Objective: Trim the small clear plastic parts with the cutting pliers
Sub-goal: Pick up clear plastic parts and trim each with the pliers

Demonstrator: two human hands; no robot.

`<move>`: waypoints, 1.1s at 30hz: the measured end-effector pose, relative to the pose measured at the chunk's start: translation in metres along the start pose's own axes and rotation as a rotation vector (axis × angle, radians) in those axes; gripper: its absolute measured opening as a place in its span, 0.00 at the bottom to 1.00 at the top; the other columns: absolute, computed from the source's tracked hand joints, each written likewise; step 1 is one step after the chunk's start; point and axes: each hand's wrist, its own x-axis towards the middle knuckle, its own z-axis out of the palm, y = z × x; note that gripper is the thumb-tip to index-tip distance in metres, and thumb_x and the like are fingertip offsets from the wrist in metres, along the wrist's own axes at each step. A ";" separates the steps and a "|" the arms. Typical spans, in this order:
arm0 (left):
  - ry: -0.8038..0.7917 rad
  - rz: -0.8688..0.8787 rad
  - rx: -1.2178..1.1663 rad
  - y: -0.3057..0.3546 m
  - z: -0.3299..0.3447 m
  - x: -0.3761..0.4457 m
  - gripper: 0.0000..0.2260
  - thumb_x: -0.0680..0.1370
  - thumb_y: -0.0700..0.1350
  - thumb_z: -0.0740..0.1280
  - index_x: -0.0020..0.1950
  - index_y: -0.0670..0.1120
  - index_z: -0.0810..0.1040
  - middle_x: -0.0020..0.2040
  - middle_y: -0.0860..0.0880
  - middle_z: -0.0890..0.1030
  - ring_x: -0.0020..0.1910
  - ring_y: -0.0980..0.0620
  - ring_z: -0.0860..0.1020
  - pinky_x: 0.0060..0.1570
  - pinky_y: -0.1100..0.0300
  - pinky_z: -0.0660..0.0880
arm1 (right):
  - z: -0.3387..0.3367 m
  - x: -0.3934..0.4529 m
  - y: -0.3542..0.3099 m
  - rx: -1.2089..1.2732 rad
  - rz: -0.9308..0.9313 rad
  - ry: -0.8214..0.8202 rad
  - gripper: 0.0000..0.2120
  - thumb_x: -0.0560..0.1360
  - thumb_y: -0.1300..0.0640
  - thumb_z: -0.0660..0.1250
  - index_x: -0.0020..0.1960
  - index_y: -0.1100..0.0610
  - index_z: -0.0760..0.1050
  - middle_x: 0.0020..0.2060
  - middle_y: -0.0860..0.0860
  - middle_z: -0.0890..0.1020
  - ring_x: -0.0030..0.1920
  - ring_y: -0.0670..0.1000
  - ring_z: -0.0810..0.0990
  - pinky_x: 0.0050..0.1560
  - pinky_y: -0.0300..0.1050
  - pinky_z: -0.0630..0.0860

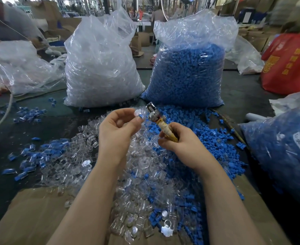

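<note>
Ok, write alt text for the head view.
A left hand pinches a clear part at the head of pliers held by the right hand, above a pile of clear and blue parts before two bags.

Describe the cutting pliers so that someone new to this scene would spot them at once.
In front of the tall bag of blue parts, above the mixed pile, the right hand grips the cutting pliers. Its shiny metal head and yellowish wrapped handle are unlike the plastic pieces around.
</note>
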 end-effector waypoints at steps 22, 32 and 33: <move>-0.046 0.029 0.013 0.005 -0.002 0.000 0.11 0.73 0.29 0.71 0.49 0.43 0.80 0.41 0.48 0.87 0.42 0.53 0.85 0.44 0.62 0.81 | 0.002 -0.004 -0.005 -0.316 0.000 -0.038 0.10 0.75 0.59 0.65 0.42 0.49 0.66 0.36 0.50 0.74 0.34 0.50 0.70 0.35 0.47 0.67; -0.049 0.008 0.002 0.003 -0.002 0.001 0.10 0.73 0.31 0.71 0.50 0.43 0.80 0.42 0.48 0.87 0.44 0.53 0.85 0.46 0.61 0.82 | 0.006 -0.003 -0.002 -0.398 -0.032 0.059 0.07 0.68 0.61 0.63 0.41 0.50 0.67 0.31 0.49 0.74 0.33 0.54 0.72 0.32 0.50 0.68; -0.050 0.008 0.005 0.002 -0.002 0.002 0.10 0.73 0.31 0.71 0.50 0.44 0.81 0.42 0.48 0.87 0.44 0.53 0.85 0.46 0.61 0.82 | 0.006 -0.003 -0.002 -0.405 -0.034 0.063 0.07 0.69 0.61 0.62 0.41 0.50 0.67 0.30 0.49 0.73 0.33 0.54 0.71 0.32 0.49 0.67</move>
